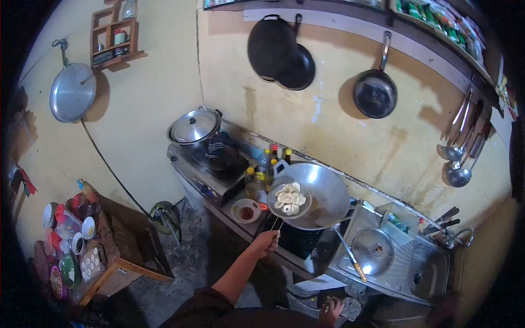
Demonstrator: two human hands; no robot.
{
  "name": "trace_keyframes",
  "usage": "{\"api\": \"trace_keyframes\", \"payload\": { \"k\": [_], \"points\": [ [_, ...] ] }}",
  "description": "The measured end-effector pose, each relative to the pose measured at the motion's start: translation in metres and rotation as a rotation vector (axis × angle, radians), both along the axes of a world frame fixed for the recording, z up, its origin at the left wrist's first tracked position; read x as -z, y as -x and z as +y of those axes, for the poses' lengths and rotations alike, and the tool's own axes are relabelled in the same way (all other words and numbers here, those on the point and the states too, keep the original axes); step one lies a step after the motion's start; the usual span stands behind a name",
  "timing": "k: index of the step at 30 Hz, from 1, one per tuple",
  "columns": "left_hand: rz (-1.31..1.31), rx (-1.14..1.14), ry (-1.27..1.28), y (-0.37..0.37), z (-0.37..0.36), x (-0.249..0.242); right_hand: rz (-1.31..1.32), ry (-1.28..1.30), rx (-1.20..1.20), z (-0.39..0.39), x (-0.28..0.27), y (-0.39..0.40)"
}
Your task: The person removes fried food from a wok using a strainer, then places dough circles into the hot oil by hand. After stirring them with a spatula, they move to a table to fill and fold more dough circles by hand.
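Note:
My left hand [265, 244] is closed round the thin handle of a skimmer [302, 212]. The skimmer is over the near left side of a large metal wok [331, 188] on the stove, heaped with pale, flat food pieces [290, 198]. Inside the wok is some liquid. Low at the bottom edge, my right hand [331, 311] hangs beside my body, fingers loosely apart and holding nothing. A long utensil with a wooden handle [358, 270] leans from the wok's right rim towards the counter.
Left of the wok stand a bowl with red sauce [246, 211], several bottles [261, 174] and a lidded pot [194, 127]. On the right are a round metal lid [373, 250] and the sink [429, 270]. A crowded wooden table [117, 262] stands at left; pans [375, 94] hang above.

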State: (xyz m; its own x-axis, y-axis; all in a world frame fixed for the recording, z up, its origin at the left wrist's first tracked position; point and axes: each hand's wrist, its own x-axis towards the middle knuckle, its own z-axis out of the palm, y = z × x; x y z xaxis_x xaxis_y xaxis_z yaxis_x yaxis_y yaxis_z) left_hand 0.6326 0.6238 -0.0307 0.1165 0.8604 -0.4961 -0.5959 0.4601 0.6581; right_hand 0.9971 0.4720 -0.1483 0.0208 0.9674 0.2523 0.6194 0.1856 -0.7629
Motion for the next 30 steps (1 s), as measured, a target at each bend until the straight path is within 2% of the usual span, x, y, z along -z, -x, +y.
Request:
{"api": "trace_keyframes", "payload": {
  "k": [1,4,7,8,10,12,13,19,22,24,25,27,28,30],
  "points": [
    [-0.001,-0.008,-0.003,0.021,-0.011,-0.008,-0.346,-0.128,-0.009,-0.005,-0.002,0.017],
    [-0.063,-0.071,-0.044,0.105,-0.059,-0.029,-0.437,-0.285,-0.014,-0.009,0.034,0.056],
    [0.123,-0.196,-0.093,0.201,-0.132,-0.047,-0.421,-0.243,-0.072,-0.027,0.03,0.125],
    [0.125,-0.238,-0.084,0.237,-0.157,-0.041,-0.406,-0.231,-0.058,-0.031,0.036,0.148],
    [0.149,-0.343,-0.041,0.308,-0.21,-0.021,-0.443,-0.221,-0.14,-0.037,0.045,0.194],
    [0.168,-0.479,0.034,0.366,-0.262,-0.007,-0.366,-0.172,-0.261,-0.046,0.038,0.24],
    [0.184,-0.58,0.099,0.391,-0.288,-0.001,-0.381,-0.082,-0.35,-0.05,0.026,0.259],
    [0.219,-1.123,0.226,0.52,-0.422,0.037,-0.389,-0.102,-0.438,-0.066,0.007,0.351],
    [0.212,-1.198,0.14,0.575,-0.479,0.069,-0.315,0.007,-0.474,-0.069,-0.006,0.374],
    [0.183,-1.378,0.188,0.6,-0.501,0.073,-0.349,-0.005,-0.505,-0.068,-0.02,0.388],
    [0.179,-1.379,0.199,0.614,-0.514,0.078,-0.375,-0.024,-0.533,-0.069,-0.024,0.392],
    [-0.088,-1.379,0.007,0.641,-0.533,0.09,-0.377,-0.011,-0.545,-0.066,-0.021,0.4],
    [-0.09,-1.383,0.01,0.651,-0.538,0.094,-0.365,-0.006,-0.547,-0.063,-0.016,0.404],
    [-0.257,-1.366,-0.018,0.666,-0.544,0.097,-0.362,0.002,-0.541,-0.06,-0.001,0.404]
  ]
}}
